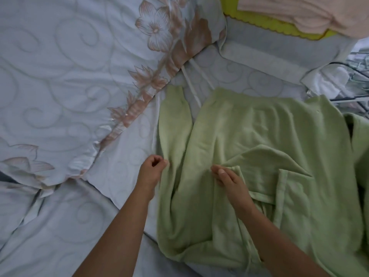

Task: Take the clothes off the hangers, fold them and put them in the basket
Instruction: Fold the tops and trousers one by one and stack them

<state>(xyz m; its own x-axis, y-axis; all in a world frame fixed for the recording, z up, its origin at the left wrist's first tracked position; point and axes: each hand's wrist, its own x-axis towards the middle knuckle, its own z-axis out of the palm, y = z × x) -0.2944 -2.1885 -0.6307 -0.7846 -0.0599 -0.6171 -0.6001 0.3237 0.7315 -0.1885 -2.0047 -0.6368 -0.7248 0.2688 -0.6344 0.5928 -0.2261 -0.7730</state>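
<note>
A light green sweatshirt (pixel 259 136) lies spread on the bed, hem away from me, one sleeve (pixel 173 124) stretched along its left side. My left hand (pixel 153 166) pinches the left edge of the sweatshirt near the sleeve. My right hand (pixel 229 178) holds a fold of the green cloth near the middle, beside a turned-over flap. At the top right a yellow-green basket (pixel 279 27) holds a folded pale pink garment (pixel 299 13). Several wire hangers (pixel 357 90) lie at the right edge.
The bed is covered by a pale blue quilt with a brown flower border (pixel 155 56). White cloth (pixel 329 80) lies bunched by the hangers. Two white strings (pixel 193 86) run out from under the quilt corner.
</note>
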